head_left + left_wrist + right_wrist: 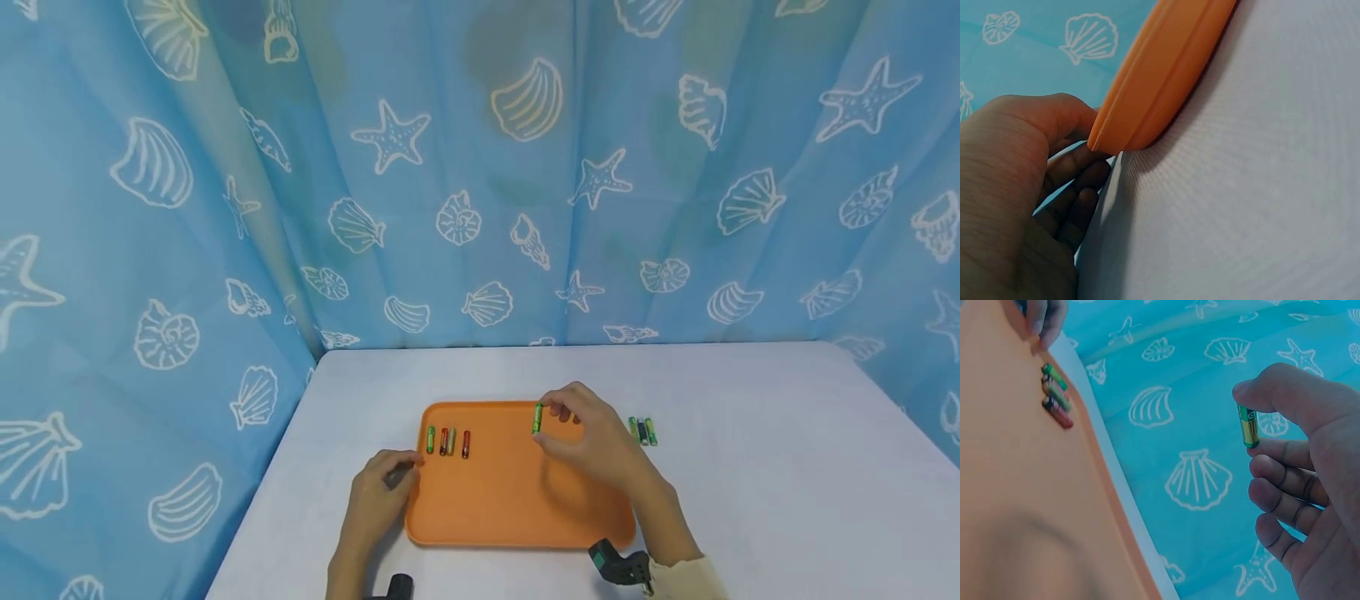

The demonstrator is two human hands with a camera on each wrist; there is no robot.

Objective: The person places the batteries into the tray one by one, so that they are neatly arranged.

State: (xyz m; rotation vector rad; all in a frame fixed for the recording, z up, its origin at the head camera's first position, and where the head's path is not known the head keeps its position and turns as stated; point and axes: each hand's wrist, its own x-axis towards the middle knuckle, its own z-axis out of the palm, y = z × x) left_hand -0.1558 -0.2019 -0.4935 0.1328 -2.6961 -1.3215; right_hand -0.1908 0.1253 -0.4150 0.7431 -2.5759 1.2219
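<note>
Right hand (597, 434) pinches a battery (537, 418) over the tray (502, 512); left hand (377, 493), loosely bent, touches its left rim. Best lower the battery gently, preventing rolling.

The right sleeve (686, 579) is cream — the wrist cameras (619, 567), black.

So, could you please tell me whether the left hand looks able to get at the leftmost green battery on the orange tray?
Probably yes: the left hand touches the left rim of the orange tray, close to the leftmost green battery, and nothing but that rim seems to stand between them.
</note>
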